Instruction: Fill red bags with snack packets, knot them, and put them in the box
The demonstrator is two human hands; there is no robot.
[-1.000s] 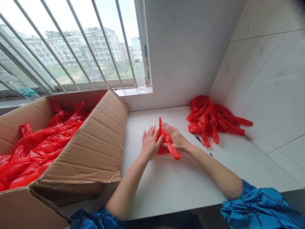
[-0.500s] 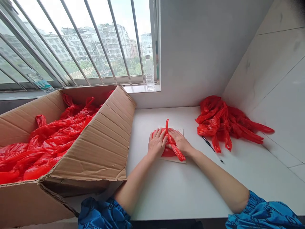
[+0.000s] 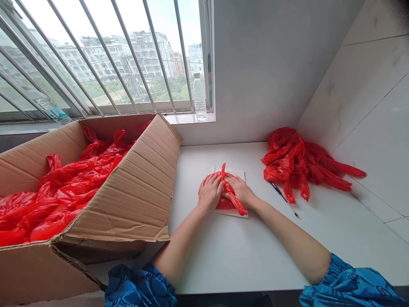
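Note:
A red plastic bag [image 3: 225, 204] lies bunched on a thin white board [image 3: 240, 174] on the tabletop. One twisted strand of it stands up between my hands, and another hangs toward me. My left hand [image 3: 210, 192] rests on the bag's left side, fingers stretched out and lying flat over it. Across from it, my right hand [image 3: 240, 191] presses on the right side with its fingers extended. Part of the right fingers is hidden behind the twisted strand. The hands nearly meet at the bag's middle.
A large cardboard box [image 3: 124, 200] full of red plastic bags [image 3: 79, 179] stands at the left. To the right lie a heap of red bags [image 3: 287, 157] and a pen [image 3: 283, 198]. One clear bottle [image 3: 200, 98] stands on the sill by the barred window.
Both hands stay on the bag with hardly any motion. The upright strand leans slightly lower, and the view has shifted a little.

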